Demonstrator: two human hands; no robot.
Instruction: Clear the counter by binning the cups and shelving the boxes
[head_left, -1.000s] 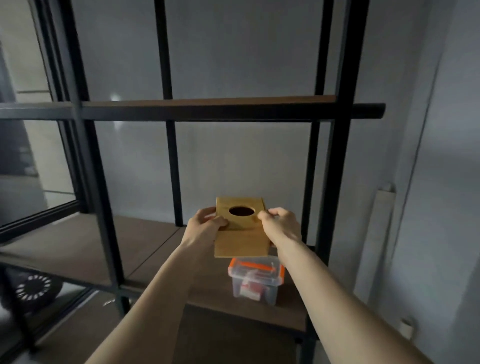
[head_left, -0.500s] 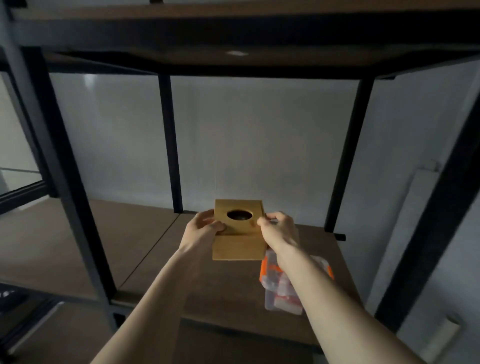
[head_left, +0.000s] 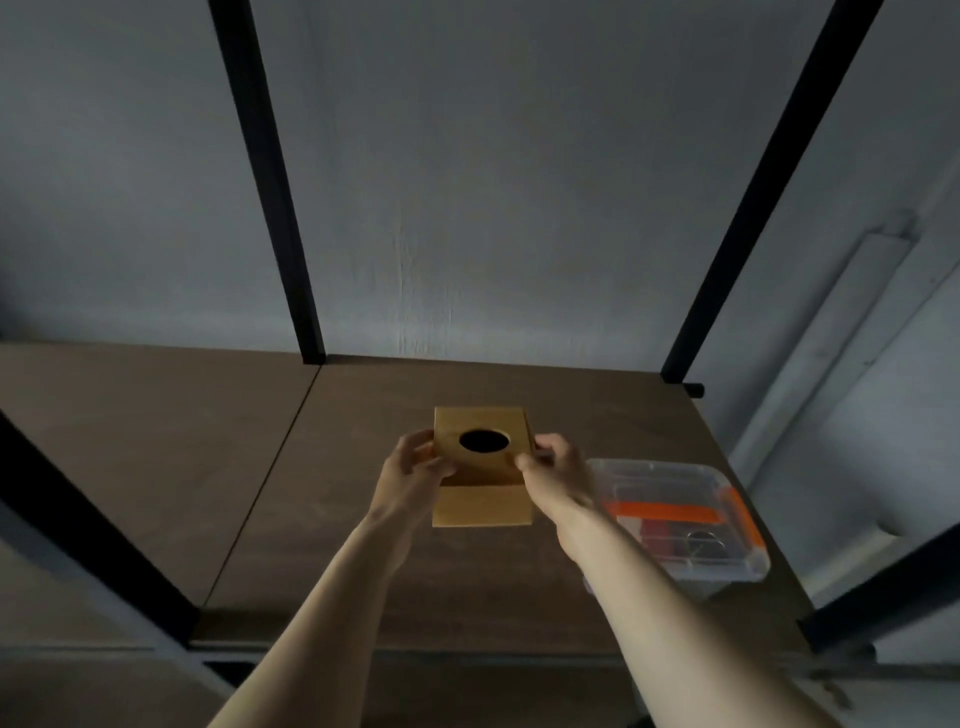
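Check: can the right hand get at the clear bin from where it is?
Probably yes. The clear bin sits on the shelf just right of the right hand, nothing between them. But that hand and the left hand both grip the wooden box, so it must let go first.

I can read no writing anywhere: the box I hold shows no label or print, and the clear case beside it shows only orange parts, too blurred for any words.
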